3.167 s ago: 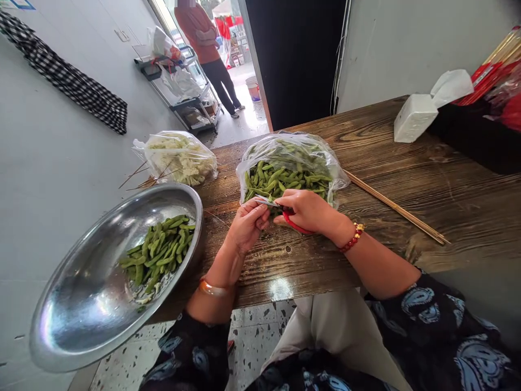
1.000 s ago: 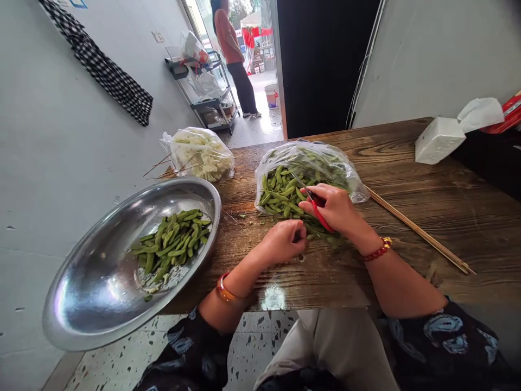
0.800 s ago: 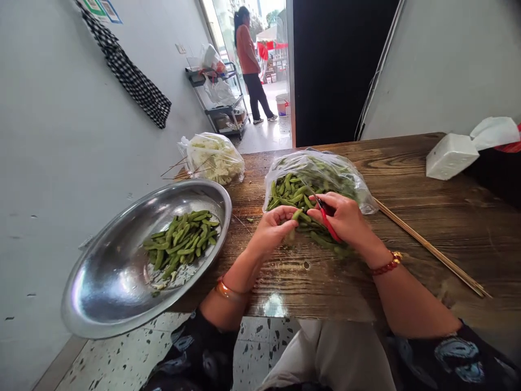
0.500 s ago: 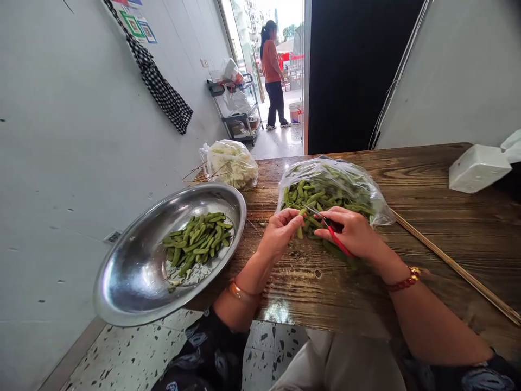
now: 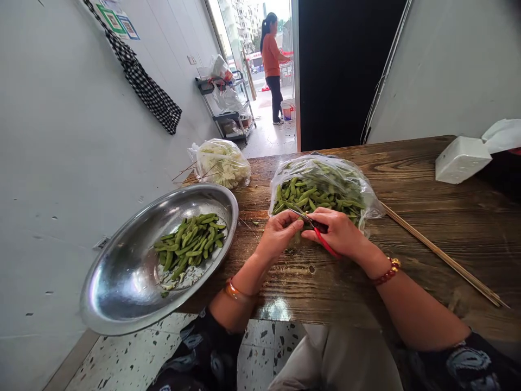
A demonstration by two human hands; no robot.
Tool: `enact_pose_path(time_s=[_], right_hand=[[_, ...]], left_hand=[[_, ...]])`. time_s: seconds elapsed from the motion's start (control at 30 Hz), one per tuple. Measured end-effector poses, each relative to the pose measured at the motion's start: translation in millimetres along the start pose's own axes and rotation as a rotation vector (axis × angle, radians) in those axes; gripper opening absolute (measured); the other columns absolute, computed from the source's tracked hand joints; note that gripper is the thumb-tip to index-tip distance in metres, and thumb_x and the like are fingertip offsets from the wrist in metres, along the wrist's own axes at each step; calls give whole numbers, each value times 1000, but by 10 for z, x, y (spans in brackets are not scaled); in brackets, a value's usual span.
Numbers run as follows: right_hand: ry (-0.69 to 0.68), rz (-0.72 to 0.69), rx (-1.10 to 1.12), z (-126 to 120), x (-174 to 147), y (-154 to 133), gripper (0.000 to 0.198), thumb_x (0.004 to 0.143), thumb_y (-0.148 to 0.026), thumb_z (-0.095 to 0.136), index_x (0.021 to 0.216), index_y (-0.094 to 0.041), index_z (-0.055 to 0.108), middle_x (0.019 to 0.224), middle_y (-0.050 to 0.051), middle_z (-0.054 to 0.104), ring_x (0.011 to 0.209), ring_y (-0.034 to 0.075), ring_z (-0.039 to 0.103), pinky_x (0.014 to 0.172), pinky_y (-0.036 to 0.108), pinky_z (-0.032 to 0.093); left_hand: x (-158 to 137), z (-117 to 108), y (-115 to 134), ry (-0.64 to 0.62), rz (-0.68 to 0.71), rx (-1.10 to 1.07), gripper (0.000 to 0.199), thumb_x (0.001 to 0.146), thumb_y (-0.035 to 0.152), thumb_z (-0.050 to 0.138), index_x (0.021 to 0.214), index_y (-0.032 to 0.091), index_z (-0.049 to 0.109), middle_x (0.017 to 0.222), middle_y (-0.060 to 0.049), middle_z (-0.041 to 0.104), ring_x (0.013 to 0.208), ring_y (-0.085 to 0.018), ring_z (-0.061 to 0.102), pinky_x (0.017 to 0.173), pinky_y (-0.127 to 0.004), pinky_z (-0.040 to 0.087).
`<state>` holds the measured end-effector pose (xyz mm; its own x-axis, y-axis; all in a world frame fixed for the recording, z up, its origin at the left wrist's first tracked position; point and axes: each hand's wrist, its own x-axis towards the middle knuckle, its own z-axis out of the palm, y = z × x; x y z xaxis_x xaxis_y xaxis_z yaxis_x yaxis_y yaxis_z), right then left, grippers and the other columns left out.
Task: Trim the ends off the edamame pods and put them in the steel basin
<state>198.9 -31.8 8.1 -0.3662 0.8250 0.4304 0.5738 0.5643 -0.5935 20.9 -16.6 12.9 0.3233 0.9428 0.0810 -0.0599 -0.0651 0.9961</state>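
My right hand (image 5: 341, 231) is closed round red-handled scissors (image 5: 328, 245), whose blades point left to the fingertips of my left hand (image 5: 277, 234). The fingers of my left hand are pinched on a green soybean pod, mostly hidden by the fingers and blades. Just beyond both hands lies a clear plastic bag (image 5: 345, 174), full of green pods (image 5: 303, 191), its mouth facing me. To the left, a wide steel basin (image 5: 122, 282) holds a heap of pods (image 5: 191, 241) with small trimmed bits beside them.
A bag of pale cauliflower-like pieces (image 5: 222, 163) sits at the table's far left. Thin wooden sticks (image 5: 443, 252) lie on the right of the wooden table (image 5: 411, 179), near a white block-shaped box (image 5: 463, 160). A person (image 5: 271, 65) stands by the doorway beyond a trolley (image 5: 228, 117).
The scissor blades have moved in closer over my left fingertips, and the pod there shows less. The view has shifted slightly. The person at the doorway has turned and reached an arm forward.
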Motion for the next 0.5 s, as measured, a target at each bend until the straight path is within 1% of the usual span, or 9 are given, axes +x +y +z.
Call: enact_pose_path(time_s=[0.07, 0.17, 0.37, 0.43, 0.5], right_hand=[[-2, -1, -20, -14, 1, -5, 23, 82, -39, 66, 76, -18, 63, 76, 2, 57, 67, 15, 54, 63, 27, 42], [-22, 13, -28, -33, -2, -16, 23, 82, -40, 67, 79, -17, 65, 77, 3, 58, 67, 15, 54, 64, 27, 41], [-86, 30, -64, -69, -5, -30, 19, 82, -36, 68, 80, -17, 67, 73, 2, 57, 66, 14, 53, 63, 27, 39], [-94, 33, -72, -72, -2, -27, 19, 81, -35, 69, 79, -16, 67, 72, 2, 57, 65, 14, 52, 63, 27, 39], [-95, 33, -69, -70, 1, -21, 19, 80, -36, 70, 80, -16, 68, 71, 2, 57, 65, 15, 53, 63, 27, 39]], left_hand=[[2, -20, 22, -11, 2, 20, 24, 73, 35, 72, 70, 14, 61, 62, 2, 52, 58, -7, 41, 55, -21, 32], [13, -60, 31, -41, 12, 52, 25, 73, 35, 72, 69, 13, 62, 65, 0, 55, 60, -8, 44, 56, -21, 33], [16, -119, 33, -75, -53, 84, 27, 72, 37, 72, 72, 12, 64, 64, 0, 56, 55, -7, 43, 51, -21, 31], [18, -135, 42, -74, -76, 69, 27, 71, 37, 73, 74, 12, 65, 64, 0, 57, 54, -6, 43, 49, -20, 30], [28, -151, 49, -43, -93, 32, 27, 71, 36, 74, 76, 12, 65, 64, 1, 56, 52, -5, 41, 46, -19, 28]])
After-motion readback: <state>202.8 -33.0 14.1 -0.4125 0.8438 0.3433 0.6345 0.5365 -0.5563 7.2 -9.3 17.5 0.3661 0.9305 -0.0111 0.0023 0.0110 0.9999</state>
